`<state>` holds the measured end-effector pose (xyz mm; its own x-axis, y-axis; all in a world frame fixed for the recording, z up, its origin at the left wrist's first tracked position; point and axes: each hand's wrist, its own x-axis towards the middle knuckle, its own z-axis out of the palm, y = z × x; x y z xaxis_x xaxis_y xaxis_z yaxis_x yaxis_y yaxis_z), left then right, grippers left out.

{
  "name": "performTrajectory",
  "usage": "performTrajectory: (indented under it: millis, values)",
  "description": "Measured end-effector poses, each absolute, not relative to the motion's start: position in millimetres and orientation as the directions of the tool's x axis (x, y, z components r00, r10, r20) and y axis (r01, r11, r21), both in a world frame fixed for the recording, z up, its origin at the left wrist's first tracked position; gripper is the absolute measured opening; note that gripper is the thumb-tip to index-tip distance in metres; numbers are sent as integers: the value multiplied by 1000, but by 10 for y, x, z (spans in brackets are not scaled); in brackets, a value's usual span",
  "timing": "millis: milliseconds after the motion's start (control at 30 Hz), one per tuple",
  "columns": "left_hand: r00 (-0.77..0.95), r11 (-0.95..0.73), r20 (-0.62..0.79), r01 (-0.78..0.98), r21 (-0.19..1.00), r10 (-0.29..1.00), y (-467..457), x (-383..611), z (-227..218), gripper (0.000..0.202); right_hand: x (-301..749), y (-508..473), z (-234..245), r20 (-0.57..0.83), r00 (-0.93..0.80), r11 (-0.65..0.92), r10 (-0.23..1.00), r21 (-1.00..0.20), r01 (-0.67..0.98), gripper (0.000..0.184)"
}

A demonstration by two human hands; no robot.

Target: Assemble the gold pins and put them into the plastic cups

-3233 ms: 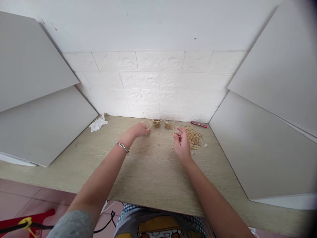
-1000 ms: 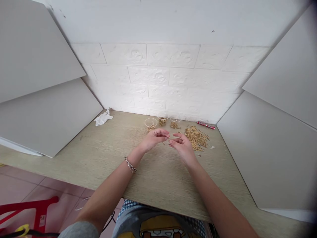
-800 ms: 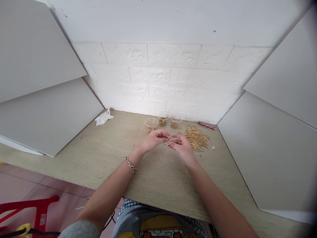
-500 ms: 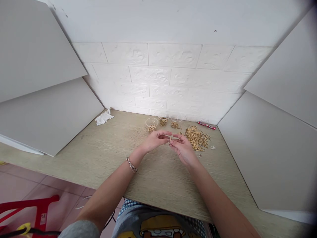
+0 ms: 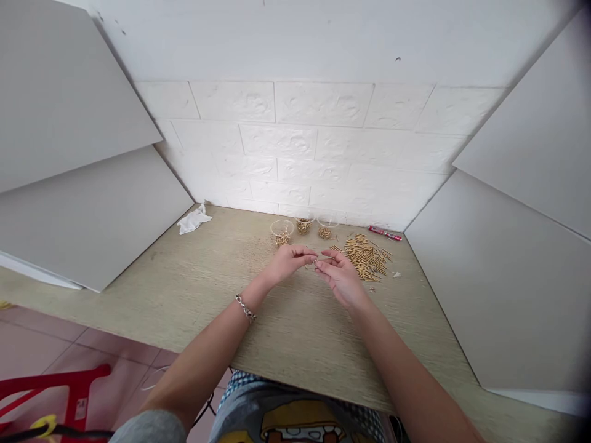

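My left hand [image 5: 292, 261] and my right hand [image 5: 340, 277] meet above the middle of the table, fingertips almost touching. Thumb and index finger of the right hand pinch a tiny gold-coloured metal piece [image 5: 316, 262], mostly covered by the fingers. The left fingertips are closed in a pinch against it; whatever lies between them is too small to make out. Just beyond the right hand spreads a pile of thin gold-coloured metal pins [image 5: 367, 257]. Behind the hands stand three clear cups, the left cup [image 5: 282, 228], the middle cup [image 5: 303, 219] and the right cup [image 5: 327, 220], with small gold-coloured parts inside.
A red tube-like item [image 5: 385, 233] lies by the back wall at right. Crumpled white tissue [image 5: 194, 219] is at the back left. Grey panels [image 5: 133, 209] flank the table [image 5: 305, 338] on both sides. A red plastic stool [image 5: 78, 394] stands on the floor at lower left.
My left fingers have closed in from a looser curve to a pinch at the right fingertips. The gold-coloured piece shows less than before. Cups and pile stay put.
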<state>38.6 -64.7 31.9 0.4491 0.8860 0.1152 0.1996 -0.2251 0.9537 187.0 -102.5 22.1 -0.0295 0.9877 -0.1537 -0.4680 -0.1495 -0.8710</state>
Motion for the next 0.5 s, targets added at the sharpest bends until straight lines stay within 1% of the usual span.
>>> performTrajectory:
  millis: [133, 200, 233, 267, 300, 367, 433, 500]
  values:
    - [425, -209, 99, 219, 953, 900, -633, 380, 343, 30, 1877, -1011, 225, -158, -16, -147, 987, -868, -474, 39]
    - [345, -252, 153, 264, 931, 926, -605, 337, 412, 31, 1878, -1005, 229, -163, 12, -137, 987, -868, -477, 41]
    - [289, -291, 199, 321, 901, 936, -576, 302, 459, 31, 1877, -1003, 230, -165, 30, -131, 986, -869, -476, 42]
    - [231, -336, 260, 413, 847, 938, -538, 258, 510, 31, 1875, -1002, 231, -168, 46, -126, 985, -872, -473, 44]
    - [186, -379, 332, 522, 764, 925, -490, 209, 562, 30, 1872, -1001, 231, -170, 59, -124, 984, -876, -466, 45]
    - [206, -442, 441, 715, 542, 874, -374, 109, 654, 30, 1866, -999, 229, -172, 74, -121, 982, -884, -452, 48]
    - [272, -436, 440, 837, 330, 856, -255, 25, 715, 33, 1864, -995, 232, -179, 88, -120, 980, -881, -457, 48]
    - [319, -404, 380, 899, 168, 868, -158, -25, 740, 34, 1869, -991, 249, -194, 100, -122, 976, -864, -489, 46]
